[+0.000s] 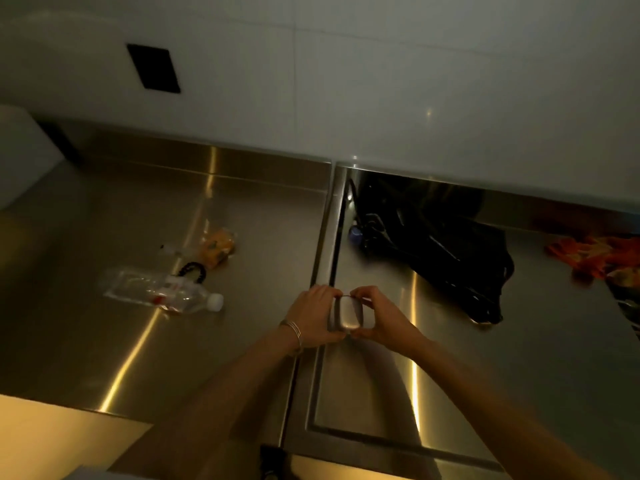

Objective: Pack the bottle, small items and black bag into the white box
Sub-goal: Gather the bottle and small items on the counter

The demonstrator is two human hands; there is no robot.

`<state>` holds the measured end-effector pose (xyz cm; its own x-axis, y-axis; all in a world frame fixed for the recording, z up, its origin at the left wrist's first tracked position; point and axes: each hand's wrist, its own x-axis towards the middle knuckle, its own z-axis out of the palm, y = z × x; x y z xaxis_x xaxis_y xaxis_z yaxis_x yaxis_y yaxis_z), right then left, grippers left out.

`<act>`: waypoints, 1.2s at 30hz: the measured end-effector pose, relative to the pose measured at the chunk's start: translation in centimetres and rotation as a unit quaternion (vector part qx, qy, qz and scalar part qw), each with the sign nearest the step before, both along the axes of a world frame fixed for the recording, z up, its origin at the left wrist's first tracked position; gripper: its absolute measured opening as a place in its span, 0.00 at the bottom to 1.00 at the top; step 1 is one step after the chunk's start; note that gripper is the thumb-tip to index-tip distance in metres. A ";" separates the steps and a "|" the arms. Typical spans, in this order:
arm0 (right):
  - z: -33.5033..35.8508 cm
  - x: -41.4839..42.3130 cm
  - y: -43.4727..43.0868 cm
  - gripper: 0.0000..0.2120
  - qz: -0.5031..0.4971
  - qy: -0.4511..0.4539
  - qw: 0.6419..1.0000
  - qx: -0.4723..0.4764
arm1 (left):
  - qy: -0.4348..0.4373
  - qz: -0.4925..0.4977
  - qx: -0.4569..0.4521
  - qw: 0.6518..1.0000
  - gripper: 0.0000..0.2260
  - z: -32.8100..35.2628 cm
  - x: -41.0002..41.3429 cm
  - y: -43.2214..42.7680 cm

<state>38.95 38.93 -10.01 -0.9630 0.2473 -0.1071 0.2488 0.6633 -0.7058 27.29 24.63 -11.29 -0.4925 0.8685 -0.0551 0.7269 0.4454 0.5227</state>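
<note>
Together, left hand (317, 315) and right hand (375, 315) clasp a small silvery case (348, 315).

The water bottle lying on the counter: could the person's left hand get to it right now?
Probably not at once: the left hand and right hand both grip a small silver case. The path to the bottle looks clear.

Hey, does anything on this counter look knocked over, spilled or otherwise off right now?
The clear bottle lies on its side on the left steel counter, cap on, with no spill visible. The black bag is slumped in a heap against the back wall. Both hands hold a small silver case. Nothing looks damaged.
</note>
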 end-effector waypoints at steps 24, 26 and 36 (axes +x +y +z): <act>-0.9 -9.6 -1.8 0.30 -0.066 -0.051 0.993 0.086 | 0.160 0.058 -0.209 0.963 0.36 0.6 -17.9 -8.2; -0.8 -8.9 -1.2 0.28 -0.076 -0.035 0.991 0.106 | 0.156 0.036 -0.216 0.963 0.41 0.7 -17.2 -6.7; -0.1 -6.9 4.8 0.25 -0.114 -0.026 0.970 0.213 | 0.162 -0.052 -0.061 0.984 0.28 -0.3 -13.0 4.4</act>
